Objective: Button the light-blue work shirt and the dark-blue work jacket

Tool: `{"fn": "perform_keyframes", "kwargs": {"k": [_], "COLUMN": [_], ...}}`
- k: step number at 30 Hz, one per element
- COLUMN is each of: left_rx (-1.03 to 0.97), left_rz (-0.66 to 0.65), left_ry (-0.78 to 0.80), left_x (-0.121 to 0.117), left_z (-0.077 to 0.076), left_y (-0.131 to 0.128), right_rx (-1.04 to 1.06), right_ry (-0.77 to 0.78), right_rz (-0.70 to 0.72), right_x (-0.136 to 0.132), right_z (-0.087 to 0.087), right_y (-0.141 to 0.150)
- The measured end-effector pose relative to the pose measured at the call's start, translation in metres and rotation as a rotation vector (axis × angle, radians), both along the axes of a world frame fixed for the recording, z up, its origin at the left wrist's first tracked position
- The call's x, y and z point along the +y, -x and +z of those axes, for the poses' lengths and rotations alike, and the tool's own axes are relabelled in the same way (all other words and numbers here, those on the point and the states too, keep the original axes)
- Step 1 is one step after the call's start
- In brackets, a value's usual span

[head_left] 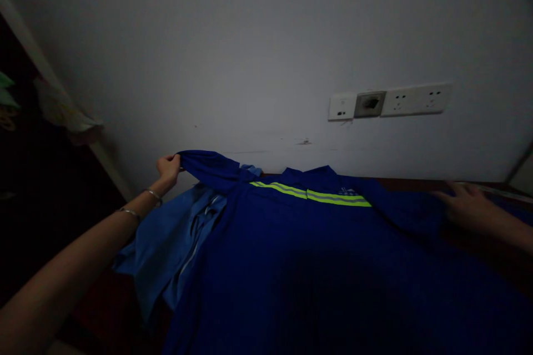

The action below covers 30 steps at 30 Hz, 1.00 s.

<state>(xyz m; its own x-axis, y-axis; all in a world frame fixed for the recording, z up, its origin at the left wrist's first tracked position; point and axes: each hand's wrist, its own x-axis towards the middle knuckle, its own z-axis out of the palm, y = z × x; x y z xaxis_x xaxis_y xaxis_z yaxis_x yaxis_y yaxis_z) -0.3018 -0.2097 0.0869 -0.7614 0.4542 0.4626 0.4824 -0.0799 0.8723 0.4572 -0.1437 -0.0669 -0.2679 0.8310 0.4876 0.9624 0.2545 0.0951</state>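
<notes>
A dark blue work jacket point(258, 255) lies spread out in front of me, its collar toward the wall. A yellow-green and grey reflective stripe crosses its chest. My left hand point(169, 169), with two bangles on the wrist, is closed on the end of the jacket's left-side sleeve and holds it out sideways and raised. At the opposite sleeve, my right hand point(468, 205) is smeared by motion, and whether it grips the cloth cannot be made out. Lighter blue clothing point(166, 238) lies crumpled under the jacket's left side.
A pale wall point(233, 66) rises right behind the jacket. Power sockets point(416, 100) and a grey switch plate point(370, 104) are set in it at the right. A plastic bag point(66, 108) hangs by the dark opening at the left. The lighting is dim.
</notes>
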Motion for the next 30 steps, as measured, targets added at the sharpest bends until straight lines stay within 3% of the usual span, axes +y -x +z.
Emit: {"fn": "perform_keyframes", "kwargs": {"k": [4, 8, 11, 14, 17, 20, 24, 27, 30], "left_rx": [0.146, 0.430, 0.690, 1.072, 1.635, 1.891, 1.822, 1.573, 1.271], "left_rz": [0.178, 0.140, -0.041, -0.320, -0.692, -0.826, -0.764, -0.673, -0.593], "left_ry": [0.058, 0.108, 0.199, 0.254, 0.285, 0.212, 0.186, 0.206, 0.175], "left_x": [-0.006, -0.020, -0.040, -0.069, -0.101, -0.124, -0.130, -0.125, -0.120], "left_z": [0.005, 0.010, 0.005, -0.008, -0.025, -0.040, -0.046, -0.043, -0.036], "left_y": [0.011, -0.008, -0.041, -0.081, -0.119, -0.145, -0.154, -0.151, -0.152], "right_rx": [-0.072, 0.086, 0.248, 0.470, 0.729, 0.859, 0.753, 0.692, 0.675], "right_ry": [0.101, 0.162, 0.263, 0.464, 0.752, 0.869, 0.725, 0.616, 0.560], "right_rz": [0.132, 0.460, 0.660, 0.779, 0.804, 0.773, 0.849, 0.971, 1.005], "right_x": [-0.011, -0.041, -0.065, -0.084, -0.097, -0.100, -0.092, -0.086, -0.085], "right_z": [0.024, 0.043, 0.051, 0.053, 0.048, 0.035, 0.014, 0.005, 0.003], "right_y": [0.106, 0.191, 0.244, 0.293, 0.336, 0.367, 0.388, 0.398, 0.411]}}
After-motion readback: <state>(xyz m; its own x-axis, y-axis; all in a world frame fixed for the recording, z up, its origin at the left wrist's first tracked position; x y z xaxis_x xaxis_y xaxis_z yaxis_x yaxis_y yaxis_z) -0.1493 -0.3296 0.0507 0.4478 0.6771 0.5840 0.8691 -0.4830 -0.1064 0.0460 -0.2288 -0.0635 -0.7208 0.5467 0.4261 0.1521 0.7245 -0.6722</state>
